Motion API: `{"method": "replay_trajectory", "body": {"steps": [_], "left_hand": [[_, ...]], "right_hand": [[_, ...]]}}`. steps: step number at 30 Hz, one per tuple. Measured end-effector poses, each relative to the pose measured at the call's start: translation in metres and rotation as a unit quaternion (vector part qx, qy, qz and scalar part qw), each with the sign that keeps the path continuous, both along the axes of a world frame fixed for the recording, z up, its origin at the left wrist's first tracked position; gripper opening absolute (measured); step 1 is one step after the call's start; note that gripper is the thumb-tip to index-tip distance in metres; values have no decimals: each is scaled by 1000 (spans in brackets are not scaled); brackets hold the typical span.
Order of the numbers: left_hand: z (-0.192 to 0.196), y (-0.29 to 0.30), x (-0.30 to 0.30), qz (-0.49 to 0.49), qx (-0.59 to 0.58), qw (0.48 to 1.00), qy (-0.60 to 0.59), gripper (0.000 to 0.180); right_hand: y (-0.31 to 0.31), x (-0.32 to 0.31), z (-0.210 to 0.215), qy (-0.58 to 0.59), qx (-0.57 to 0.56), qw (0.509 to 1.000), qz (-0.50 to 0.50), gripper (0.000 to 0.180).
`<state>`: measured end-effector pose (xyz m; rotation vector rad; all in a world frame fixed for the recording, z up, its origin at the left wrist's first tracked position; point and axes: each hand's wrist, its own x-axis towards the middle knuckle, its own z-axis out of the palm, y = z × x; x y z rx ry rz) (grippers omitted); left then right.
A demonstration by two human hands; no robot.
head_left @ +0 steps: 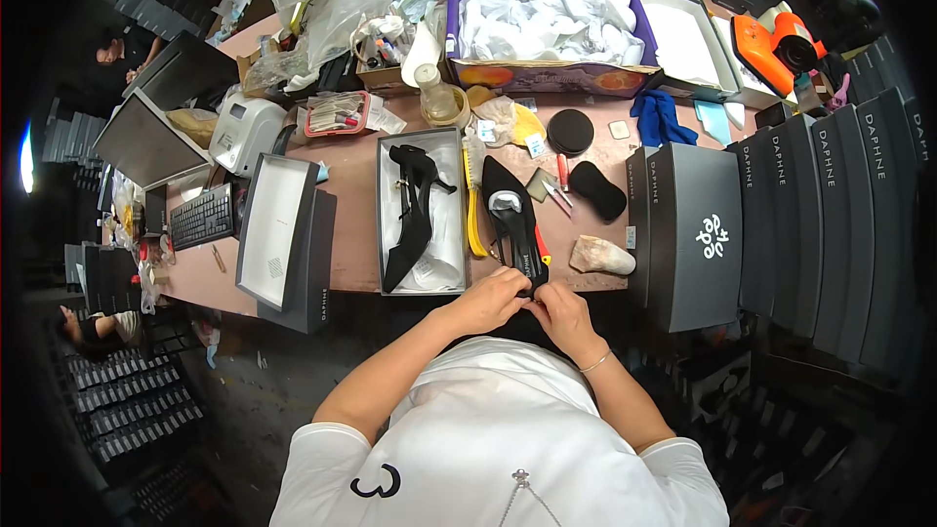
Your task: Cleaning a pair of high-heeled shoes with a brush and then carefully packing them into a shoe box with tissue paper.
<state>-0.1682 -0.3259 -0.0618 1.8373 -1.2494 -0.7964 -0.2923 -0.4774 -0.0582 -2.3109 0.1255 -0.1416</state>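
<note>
A black pointed-toe shoe (505, 197) lies on the table's front part, toe pointing away from me, with white stuffing paper inside near the toe. At its heel end, my left hand (494, 300) is closed on the shoe from the left. My right hand (566, 320) pinches the same end from the right, fingertips almost meeting the left ones. Exactly what sits between the fingertips is hidden. To the left, an open shoebox (447, 275) holds the matching black heeled shoe (414, 224) on white paper. A yellow-handled brush (474, 220) stands between box and shoe.
Stacked dark shoeboxes (695, 234) border the right side. A stone-like block (601, 256), a black pad (597, 191) and a round black tin (570, 132) lie right of the shoe. Behind is a purple carton (639, 34) of white paper wads. An empty box lid (277, 234) and keyboard (202, 217) are left.
</note>
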Motion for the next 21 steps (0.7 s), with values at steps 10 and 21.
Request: {"method": "replay_trajectory", "body": {"steps": [10,21], "left_hand": [[14,2,13,-15,25,999,-21,20],[10,9,8,426,-109,880,181,60]], "right_hand": [[-33,4,10,20,108,994,25,53],[2,24,21,-69,166,979,-101,39]]}}
